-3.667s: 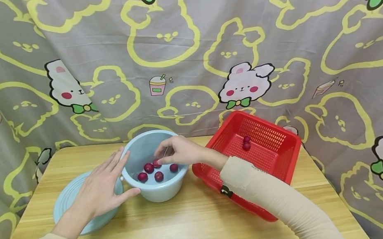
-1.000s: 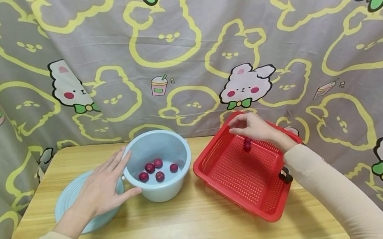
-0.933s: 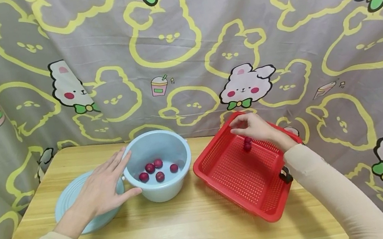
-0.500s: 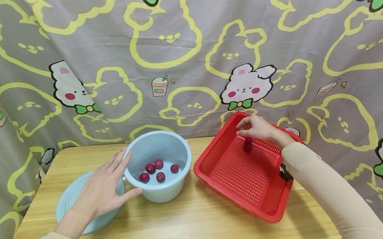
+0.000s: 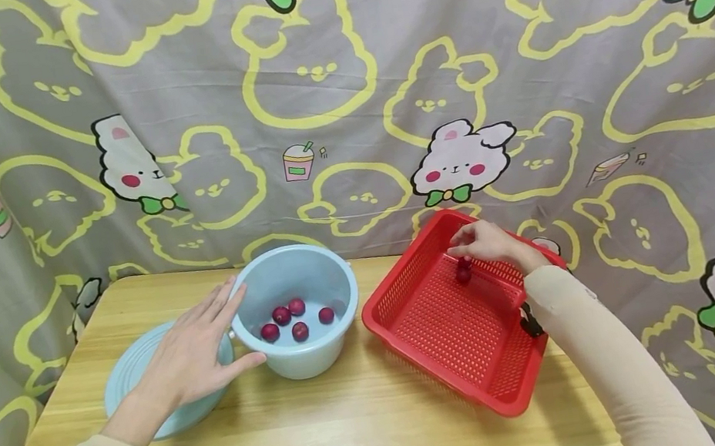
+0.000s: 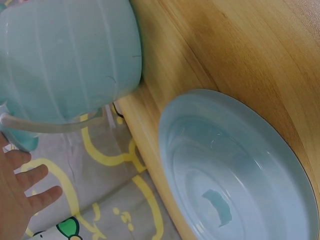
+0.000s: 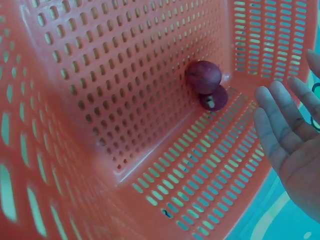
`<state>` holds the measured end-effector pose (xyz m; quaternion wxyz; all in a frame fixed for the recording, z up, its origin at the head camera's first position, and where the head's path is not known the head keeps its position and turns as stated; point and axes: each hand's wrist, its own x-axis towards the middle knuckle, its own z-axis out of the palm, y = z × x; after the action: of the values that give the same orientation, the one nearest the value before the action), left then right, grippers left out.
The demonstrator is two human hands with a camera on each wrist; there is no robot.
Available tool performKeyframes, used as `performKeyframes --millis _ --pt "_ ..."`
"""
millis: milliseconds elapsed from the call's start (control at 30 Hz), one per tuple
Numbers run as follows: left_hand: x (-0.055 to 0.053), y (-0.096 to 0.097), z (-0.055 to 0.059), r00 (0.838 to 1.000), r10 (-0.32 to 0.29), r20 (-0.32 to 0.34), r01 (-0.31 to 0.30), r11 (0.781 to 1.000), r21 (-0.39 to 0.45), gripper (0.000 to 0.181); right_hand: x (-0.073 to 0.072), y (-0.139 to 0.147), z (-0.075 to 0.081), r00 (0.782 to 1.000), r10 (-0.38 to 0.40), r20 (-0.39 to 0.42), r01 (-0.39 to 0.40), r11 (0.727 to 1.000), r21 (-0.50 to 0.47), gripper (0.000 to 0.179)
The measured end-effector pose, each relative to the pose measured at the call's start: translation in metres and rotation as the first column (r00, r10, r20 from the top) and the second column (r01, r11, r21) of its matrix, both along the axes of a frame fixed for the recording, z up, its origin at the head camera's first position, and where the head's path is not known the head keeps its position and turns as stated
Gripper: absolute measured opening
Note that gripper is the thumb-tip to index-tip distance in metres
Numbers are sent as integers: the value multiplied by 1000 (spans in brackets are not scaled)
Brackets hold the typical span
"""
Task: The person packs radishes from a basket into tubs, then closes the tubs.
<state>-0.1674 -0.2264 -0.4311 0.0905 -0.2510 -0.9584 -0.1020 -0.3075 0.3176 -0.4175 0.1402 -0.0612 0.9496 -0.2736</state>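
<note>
while the left hand (image 5: pixel 192 354) rests flat with its fingers spread against the side of the blue bowl (image 5: pixel 331 278), the right hand (image 5: pixel 489 243) hovers over the far corner of the red basket (image 5: pixel 454 348). its fingers are straight and relaxed in the wrist view, holding nothing. two dark red fruits (image 7: pixel 206 82) lie touching each other in that corner, just beside the fingertips (image 7: pixel 265 97). four more fruits (image 5: pixel 296 320) sit in the bottom of the bowl. a blue lid (image 6: pixel 240 165) lies on the wooden table (image 5: pixel 364 440) under the left palm, next to the bowl. a cartoon-print curtain (image 5: pixel 336 86) hangs behind.
</note>
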Motion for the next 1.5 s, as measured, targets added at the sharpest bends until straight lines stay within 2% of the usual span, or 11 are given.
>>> performKeyframes --millis 300,667,867,1133,1500 --pt "0 0 0 1000 -1 2 1 1000 3 109 0 9 -7 998 -36 57 37 999 -8 45" --pt "-1 -1 0 1000 0 11 0 1000 7 109 -4 7 -10 994 -72 83 72 997 7 44" --pt "-1 -1 1 1000 3 12 -3 1000 1 109 -8 4 -11 996 -63 65 61 998 27 45" --pt "-1 0 1 1000 0 16 0 1000 0 108 -8 13 -23 985 -127 118 127 992 6 40" --pt "-1 0 1 1000 1 16 -1 1000 5 108 0 14 -31 985 -85 147 94 994 -55 33"
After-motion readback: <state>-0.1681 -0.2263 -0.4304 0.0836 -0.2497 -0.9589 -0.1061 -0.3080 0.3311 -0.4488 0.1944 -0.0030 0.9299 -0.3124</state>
